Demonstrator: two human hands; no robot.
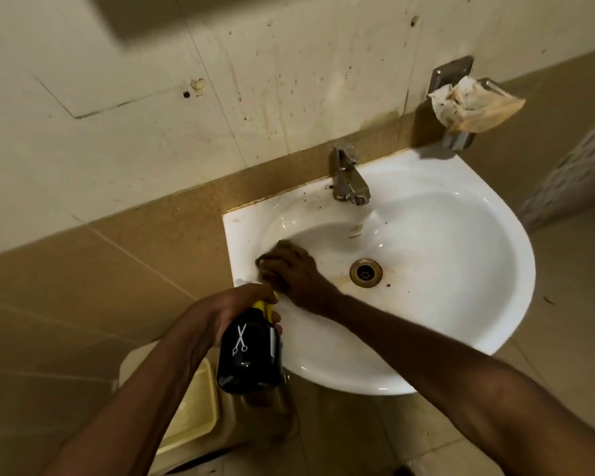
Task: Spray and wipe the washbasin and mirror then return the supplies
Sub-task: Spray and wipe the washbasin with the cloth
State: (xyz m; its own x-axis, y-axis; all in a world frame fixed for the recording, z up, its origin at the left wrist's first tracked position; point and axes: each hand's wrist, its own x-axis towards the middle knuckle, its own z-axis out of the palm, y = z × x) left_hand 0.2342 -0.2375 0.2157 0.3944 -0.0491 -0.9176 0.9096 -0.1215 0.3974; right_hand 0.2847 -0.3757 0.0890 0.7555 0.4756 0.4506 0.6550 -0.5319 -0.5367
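Washbasin (443, 255) was wall-mounted, glazed, likely slick when wet. Right hand (296, 269) pressed a dark cloth (272, 250) onto its left inner slope; fingers' curl unclear. Left hand (234, 310) gripped the spray bottle (249, 352) by the neck: rigid, probably light.

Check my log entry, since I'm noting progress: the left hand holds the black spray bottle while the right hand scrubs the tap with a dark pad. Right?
Not quite. The right hand presses the dark pad on the washbasin bowl's left inner wall, apart from the tap. The left hand does hold the black spray bottle, as the head view shows.
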